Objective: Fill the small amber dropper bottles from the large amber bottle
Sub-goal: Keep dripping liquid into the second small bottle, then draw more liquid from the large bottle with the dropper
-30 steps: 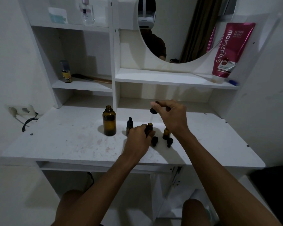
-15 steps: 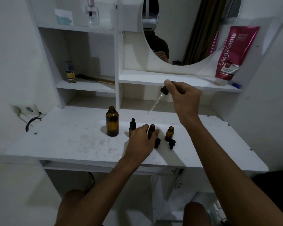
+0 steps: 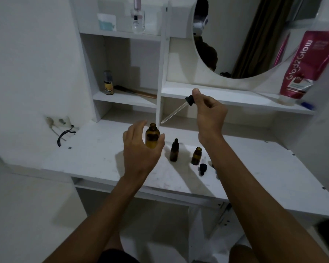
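Since the earlier frame the left hand (image 3: 141,150) has quit the small bottles and gone to 9 o'clock of them, to the large amber bottle (image 3: 152,137). It is spread wide and cupped about the bottle, fingers on the far-left side and thumb on the right; whether it touches the glass I cannot tell. The right hand (image 3: 210,114) has swung the same way. It pinches the dropper (image 3: 190,100) by its black cap between thumb and fingers, and the glass tube (image 3: 174,114) slants down toward 8 o'clock, its tip just beside the large bottle's uncapped mouth, at about 1 o'clock of it and not inside. The large bottle stands upright on the white desk (image 3: 87,158). At 3 o'clock of it stands the capped small bottle (image 3: 174,150), and further along the same line the open small bottle (image 3: 196,155), both upright and apart from each other. A loose dropper cap (image 3: 202,168) lies on the desk at 5 o'clock of the open bottle, near the right forearm, which hides what lies beyond it. At 12 o'clock, above the shelves, hangs a round mirror (image 3: 235,44); a pink tube (image 3: 302,69) stands at 2 o'clock.
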